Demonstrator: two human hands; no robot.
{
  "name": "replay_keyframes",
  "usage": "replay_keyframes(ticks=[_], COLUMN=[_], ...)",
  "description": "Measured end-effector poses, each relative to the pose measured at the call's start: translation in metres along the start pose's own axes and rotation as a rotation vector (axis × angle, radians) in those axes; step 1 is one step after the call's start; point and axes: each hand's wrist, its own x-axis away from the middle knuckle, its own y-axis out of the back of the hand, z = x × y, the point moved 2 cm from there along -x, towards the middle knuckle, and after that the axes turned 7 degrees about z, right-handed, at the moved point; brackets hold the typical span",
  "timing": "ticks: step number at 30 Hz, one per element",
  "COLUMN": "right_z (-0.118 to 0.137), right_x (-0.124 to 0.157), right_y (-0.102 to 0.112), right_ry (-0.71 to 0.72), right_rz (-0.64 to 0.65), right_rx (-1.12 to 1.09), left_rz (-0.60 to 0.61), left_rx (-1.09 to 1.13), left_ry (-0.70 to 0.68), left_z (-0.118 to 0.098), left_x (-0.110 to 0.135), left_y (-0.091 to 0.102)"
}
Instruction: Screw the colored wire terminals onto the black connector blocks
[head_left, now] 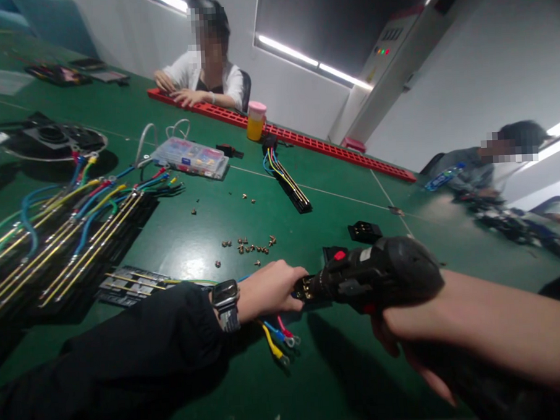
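A black cordless screwdriver [385,270] is gripped in my right hand [401,331], its nose pointing left. The tool's front end meets a small black block with brass contacts [305,287]. My left hand [276,289] is closed on this block from the left and steadies it on the green table. Part of the block is hidden by my fingers and the tool. Yellow, blue and red wires with ring terminals [281,346] stick out below my left wrist. Several small brass screws [251,248] lie scattered beyond my left hand.
Long black strips with brass bars and coloured wires [72,237] cover the left side. A clear parts box [189,158], a pink-lidded jar [256,121] and a wired strip [288,178] lie farther back. Another black block [364,231] sits behind the tool. Two people sit across the table.
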Motion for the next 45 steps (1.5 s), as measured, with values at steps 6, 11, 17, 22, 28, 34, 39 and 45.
replay_keyframes(ticks=[6,11,17,22,28,34,39,45], right_z=[-0.0022,-0.0020,-0.0033,-0.0033,0.0001,-0.0009,-0.0017,-0.0027], right_x=[-0.0018,-0.0019,-0.0016,-0.0042,-0.0034,-0.0009,-0.0025,-0.0022], right_y=[-0.0012,-0.0024,-0.0002,-0.0004,-0.0020,0.0000,0.0021,0.0002], right_ry=[-0.010,-0.062,-0.055,-0.003,-0.025,0.005,0.004,0.001], right_rz=[-0.035,-0.056,-0.045,-0.023,-0.040,-0.006,-0.014,0.006], right_rx=[-0.089,-0.163,-0.128,-0.067,-0.087,0.009,-0.025,-0.006], left_rz=[-0.002,0.007,0.010,0.013,0.017,0.026,0.020,0.015], left_rx=[-0.005,0.002,0.004,-0.016,-0.003,-0.001,-0.005,0.008], left_ry=[0.007,0.020,0.018,0.024,0.031,0.036,0.034,0.028], left_z=[-0.0014,-0.0021,-0.0009,0.0001,-0.0013,-0.0033,-0.0017,-0.0004], left_x=[-0.0005,-0.0003,-0.0004,-0.0016,-0.0010,-0.0007,-0.0011,-0.0018], left_y=[0.0013,0.0016,0.0009,0.0002,0.0010,0.0035,0.0017,0.0000])
